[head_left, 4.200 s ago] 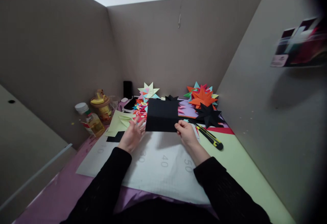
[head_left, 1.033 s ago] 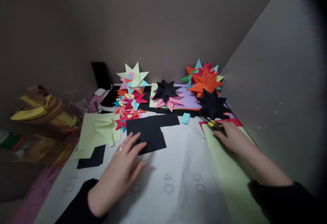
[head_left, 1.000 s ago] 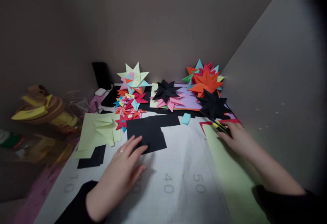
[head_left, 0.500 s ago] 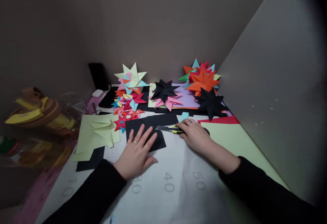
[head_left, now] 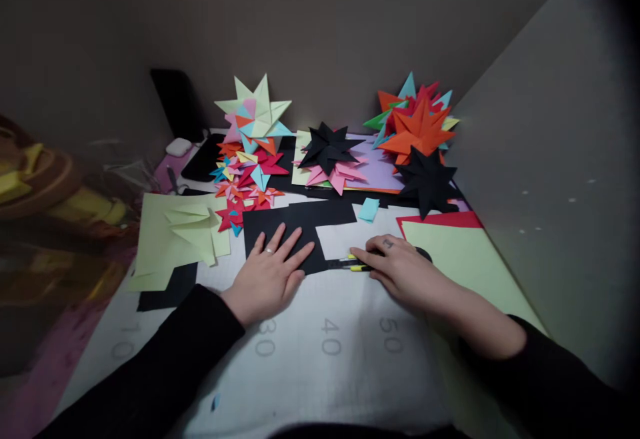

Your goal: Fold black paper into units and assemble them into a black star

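My left hand [head_left: 270, 273] lies flat with its fingers spread on a folded black paper sheet [head_left: 300, 222] that rests on a white cutting mat [head_left: 320, 352] printed with grey numbers. My right hand [head_left: 400, 271] is closed around a yellow and black utility knife [head_left: 356, 263]. The knife's blade end points left and lies at the lower right edge of the black sheet, close to my left fingertips.
Paper stars stand along the back: pale green [head_left: 254, 107], black [head_left: 327, 147], orange [head_left: 417, 131], another black [head_left: 427, 179]. Pale green sheets [head_left: 173, 235] lie left, a large green sheet [head_left: 475, 262] right. A blurred bottle [head_left: 45, 199] sits far left. Cardboard walls enclose the desk.
My right hand picked up the knife at the right and brought it left to the black sheet's edge. My left hand, which earlier held the sheet up, now presses it flat.
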Tool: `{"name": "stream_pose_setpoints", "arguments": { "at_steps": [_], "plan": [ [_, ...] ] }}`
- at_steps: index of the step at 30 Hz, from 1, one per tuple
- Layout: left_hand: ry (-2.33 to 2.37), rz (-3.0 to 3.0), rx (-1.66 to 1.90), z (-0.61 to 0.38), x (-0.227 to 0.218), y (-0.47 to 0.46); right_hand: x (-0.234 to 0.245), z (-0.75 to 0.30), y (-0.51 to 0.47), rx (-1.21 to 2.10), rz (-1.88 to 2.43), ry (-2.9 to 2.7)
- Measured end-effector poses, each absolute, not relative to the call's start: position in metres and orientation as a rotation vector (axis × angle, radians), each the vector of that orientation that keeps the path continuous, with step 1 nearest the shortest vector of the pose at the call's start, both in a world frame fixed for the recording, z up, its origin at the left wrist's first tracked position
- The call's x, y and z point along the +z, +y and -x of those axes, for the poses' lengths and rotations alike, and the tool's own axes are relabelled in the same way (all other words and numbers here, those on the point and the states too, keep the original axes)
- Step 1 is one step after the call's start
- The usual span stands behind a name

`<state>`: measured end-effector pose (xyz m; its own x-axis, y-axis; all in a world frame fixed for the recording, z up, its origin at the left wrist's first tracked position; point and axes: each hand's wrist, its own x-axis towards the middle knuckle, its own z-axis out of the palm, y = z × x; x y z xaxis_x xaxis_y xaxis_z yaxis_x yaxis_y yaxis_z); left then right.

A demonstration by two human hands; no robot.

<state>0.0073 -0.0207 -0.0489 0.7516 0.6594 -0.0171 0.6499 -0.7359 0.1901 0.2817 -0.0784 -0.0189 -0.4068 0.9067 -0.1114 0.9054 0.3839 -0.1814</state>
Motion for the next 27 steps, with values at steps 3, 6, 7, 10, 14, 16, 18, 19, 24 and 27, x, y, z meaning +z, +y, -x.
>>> {"name": "stream_pose_setpoints", "arguments": {
  "at_steps": [3, 6, 7, 10, 14, 16, 18, 19, 24, 27],
  "plan": [
    [1.070, -2.786, 0.023, -0.0093, -0.0466, -0.0215, -0.0163, -0.2782, -0.0737, 0.311, 1.697, -2.705],
    [1.079, -2.795, 0.001, -0.0103, -0.0461, -0.0213, -0.0151, -0.2755, -0.0709, 0.274, 1.695, -2.759],
    [1.080, -2.797, -0.002, -0.0105, -0.0463, -0.0211, -0.0155, -0.2752, -0.0707, 0.263, 1.695, -2.770],
    [1.082, -2.803, -0.007, -0.0108, -0.0471, -0.0206, -0.0187, -0.2759, -0.0716, 0.242, 1.691, -2.783],
    [1.086, -2.811, -0.014, -0.0106, -0.0478, -0.0204, -0.0216, -0.2791, -0.0741, 0.212, 1.661, -2.798],
    [1.088, -2.809, -0.016, -0.0105, -0.0478, -0.0204, -0.0206, -0.2807, -0.0747, 0.203, 1.655, -2.815],
    [1.087, -2.806, -0.012, -0.0106, -0.0478, -0.0204, -0.0184, -0.2816, -0.0743, 0.211, 1.659, -2.833],
    [1.087, -2.805, -0.010, -0.0107, -0.0478, -0.0204, -0.0170, -0.2814, -0.0738, 0.220, 1.665, -2.840],
    [1.090, -2.805, -0.008, -0.0115, -0.0480, -0.0207, -0.0125, -0.2754, -0.0711, 0.250, 1.714, -2.841],
    [1.093, -2.807, -0.010, -0.0115, -0.0482, -0.0209, -0.0122, -0.2728, -0.0720, 0.273, 1.709, -2.827]
  ]
}}
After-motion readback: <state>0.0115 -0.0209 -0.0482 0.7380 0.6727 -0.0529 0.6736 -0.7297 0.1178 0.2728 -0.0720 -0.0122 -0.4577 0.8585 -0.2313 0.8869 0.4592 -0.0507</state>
